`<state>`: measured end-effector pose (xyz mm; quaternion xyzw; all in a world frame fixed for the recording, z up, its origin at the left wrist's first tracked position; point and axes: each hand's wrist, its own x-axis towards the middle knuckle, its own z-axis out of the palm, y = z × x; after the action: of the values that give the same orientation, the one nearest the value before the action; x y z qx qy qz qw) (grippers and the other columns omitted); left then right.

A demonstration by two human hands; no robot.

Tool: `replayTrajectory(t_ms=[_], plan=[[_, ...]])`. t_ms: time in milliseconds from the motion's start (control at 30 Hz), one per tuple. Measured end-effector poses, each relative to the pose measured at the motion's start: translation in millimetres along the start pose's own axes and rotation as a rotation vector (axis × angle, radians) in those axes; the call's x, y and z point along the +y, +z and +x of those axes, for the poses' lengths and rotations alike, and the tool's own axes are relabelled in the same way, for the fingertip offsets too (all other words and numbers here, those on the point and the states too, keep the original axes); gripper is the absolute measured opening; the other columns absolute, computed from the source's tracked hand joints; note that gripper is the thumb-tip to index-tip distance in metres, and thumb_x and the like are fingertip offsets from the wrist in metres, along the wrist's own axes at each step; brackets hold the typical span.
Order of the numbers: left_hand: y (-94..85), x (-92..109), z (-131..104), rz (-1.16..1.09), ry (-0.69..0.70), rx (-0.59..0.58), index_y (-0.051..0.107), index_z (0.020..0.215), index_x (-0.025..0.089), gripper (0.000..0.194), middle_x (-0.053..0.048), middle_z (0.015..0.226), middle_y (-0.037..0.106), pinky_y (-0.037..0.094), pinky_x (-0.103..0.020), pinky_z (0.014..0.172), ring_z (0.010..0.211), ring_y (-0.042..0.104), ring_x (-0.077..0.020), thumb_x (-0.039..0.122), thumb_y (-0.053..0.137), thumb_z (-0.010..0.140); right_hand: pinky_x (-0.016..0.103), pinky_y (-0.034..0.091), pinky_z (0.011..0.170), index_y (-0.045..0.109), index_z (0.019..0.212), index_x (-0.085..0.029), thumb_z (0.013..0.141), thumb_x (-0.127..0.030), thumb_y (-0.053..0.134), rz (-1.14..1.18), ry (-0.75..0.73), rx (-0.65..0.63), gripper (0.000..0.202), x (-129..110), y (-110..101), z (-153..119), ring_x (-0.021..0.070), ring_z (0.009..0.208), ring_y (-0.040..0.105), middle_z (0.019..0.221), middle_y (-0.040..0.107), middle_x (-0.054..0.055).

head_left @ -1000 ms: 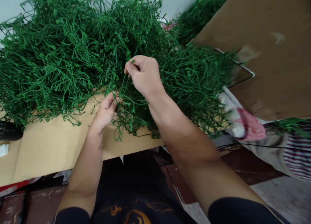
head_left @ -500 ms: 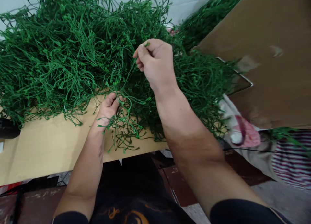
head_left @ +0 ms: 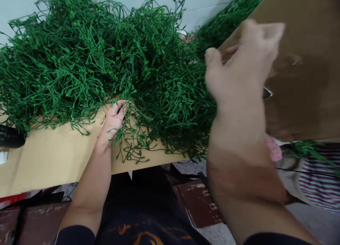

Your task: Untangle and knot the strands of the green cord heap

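A big tangled heap of green plastic stems spreads over a tan cardboard sheet. At the heap's front edge, my left hand pinches some green stems, and loose sprigs hang beside its wrist and lie on the cardboard. My right hand is raised at the right, in front of an upright brown cardboard panel. It is blurred, with the thumb apart from the bent fingers, and nothing shows in it.
A black object lies at the left edge. Behind the heap is a pale wall. More green stems lie at the back right. Pink cloth and striped fabric are at the lower right. A metal piece shows beside my right wrist.
My right hand has moved from above the middle of the heap to the right, and its pinch has opened. My left hand has stayed nearly in place.
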<state>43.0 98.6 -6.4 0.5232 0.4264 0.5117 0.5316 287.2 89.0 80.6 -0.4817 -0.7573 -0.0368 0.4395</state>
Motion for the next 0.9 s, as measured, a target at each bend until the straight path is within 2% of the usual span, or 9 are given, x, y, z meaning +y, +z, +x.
replayTrajectory(t_ms=[33, 67, 233, 333, 467, 600, 733, 833, 900], plan=[[0.9, 1.1, -1.3, 0.009, -0.003, -0.009, 0.055, 0.074, 0.017, 0.024, 0.004, 0.06, 0.051, 0.033, -0.018, 0.045, 0.048, 0.036, -0.0042, 0.037, 0.068, 0.07, 0.043, 0.035, 0.082, 0.056, 0.103, -0.022, 0.09, -0.042, 0.039, -0.083, 0.092, 0.114, 0.03, -13.3, 11.5, -5.3, 0.0278, 0.106, 0.049, 0.101, 0.055, 0.012], [1.6, 1.5, -2.4, 0.018, -0.001, -0.019, 0.055, 0.073, 0.017, 0.025, 0.004, 0.058, 0.048, 0.031, -0.018, 0.043, 0.046, 0.033, -0.004, 0.039, 0.067, 0.07, 0.043, 0.036, 0.082, 0.06, 0.094, -0.019, 0.087, -0.041, 0.045, -0.095, 0.159, 0.119, 0.027, -27.0, 24.6, -9.3, 0.0274, 0.099, 0.052, 0.095, 0.058, 0.013], [-0.2, -2.9, -1.9, 0.082, 0.07, -0.049, 0.053, 0.07, 0.018, 0.031, 0.006, 0.054, 0.038, 0.027, -0.019, 0.044, 0.047, 0.031, -0.0053, 0.047, 0.066, 0.07, 0.029, 0.034, 0.059, 0.058, 0.069, -0.017, 0.083, -0.035, 0.051, 0.21, 0.211, -0.396, 0.024, -69.5, 81.7, -14.5, 0.0122, 0.06, 0.045, 0.063, 0.054, 0.002], [-3.3, -5.0, -0.4, 0.185, 0.166, -0.045, 0.052, 0.07, 0.018, 0.03, 0.005, 0.058, 0.042, 0.032, -0.02, 0.051, 0.053, 0.035, -0.0067, 0.046, 0.06, 0.075, 0.026, 0.027, 0.054, 0.05, 0.061, -0.017, 0.081, -0.028, 0.052, 0.272, 0.291, -0.414, 0.023, -68.0, 89.7, -14.0, 0.0086, 0.052, 0.036, 0.054, 0.044, -0.002], [-3.0, -3.9, -3.9, 0.398, 0.275, -0.044, 0.055, 0.076, 0.018, 0.019, 0.003, 0.064, 0.049, 0.036, -0.021, 0.061, 0.061, 0.043, -0.009, 0.036, 0.05, 0.083, 0.025, 0.025, 0.052, 0.037, 0.055, -0.018, 0.079, -0.023, 0.053, 0.404, 0.316, -0.451, 0.028, -57.2, 85.8, -17.3, 0.0071, 0.052, 0.031, 0.053, 0.036, -0.005], [-0.7, -6.1, -7.5, 0.587, 0.352, -0.038, 0.057, 0.077, 0.02, 0.019, 0.0, 0.073, 0.057, 0.035, -0.023, 0.068, 0.071, 0.05, -0.0125, 0.033, 0.045, 0.085, 0.024, 0.023, 0.048, 0.026, 0.055, -0.02, 0.084, -0.036, 0.048, 0.59, 0.332, -0.471, 0.04, -57.8, 85.2, -28.1, 0.0062, 0.05, 0.024, 0.053, 0.025, -0.006], [-12.2, -12.9, 1.3, 0.702, 0.273, 0.134, 0.057, 0.074, 0.021, 0.012, 0.0, 0.066, 0.054, 0.031, -0.024, 0.063, 0.065, 0.047, -0.0142, 0.027, 0.05, 0.081, 0.025, 0.024, 0.045, 0.036, 0.058, -0.02, 0.087, -0.044, 0.044, 0.706, 0.283, -0.428, 0.038, -81.9, 56.4, -37.1, 0.007, 0.048, 0.028, 0.052, 0.03, -0.005], [-25.6, -14.7, 9.7, 0.676, 0.191, 0.35, 0.053, 0.068, 0.02, 0.01, 0.003, 0.056, 0.044, 0.027, -0.023, 0.058, 0.056, 0.039, -0.0125, 0.019, 0.052, 0.078, 0.028, 0.03, 0.048, 0.047, 0.065, -0.021, 0.089, -0.035, 0.043, 0.703, 0.147, -0.248, 0.028, -92.3, 16.4, -31.7, 0.0098, 0.054, 0.039, 0.059, 0.043, -0.001], [-27.4, -13.2, 10.3, 0.551, 0.196, 0.357, 0.051, 0.068, 0.019, 0.012, 0.004, 0.055, 0.041, 0.027, -0.023, 0.056, 0.054, 0.037, -0.0107, 0.019, 0.05, 0.08, 0.029, 0.027, 0.047, 0.049, 0.064, -0.023, 0.089, -0.03, 0.045, 0.567, 0.147, -0.03, 0.026, -80.6, -3.5, -23.2, 0.0105, 0.05, 0.037, 0.058, 0.043, 0.0]])
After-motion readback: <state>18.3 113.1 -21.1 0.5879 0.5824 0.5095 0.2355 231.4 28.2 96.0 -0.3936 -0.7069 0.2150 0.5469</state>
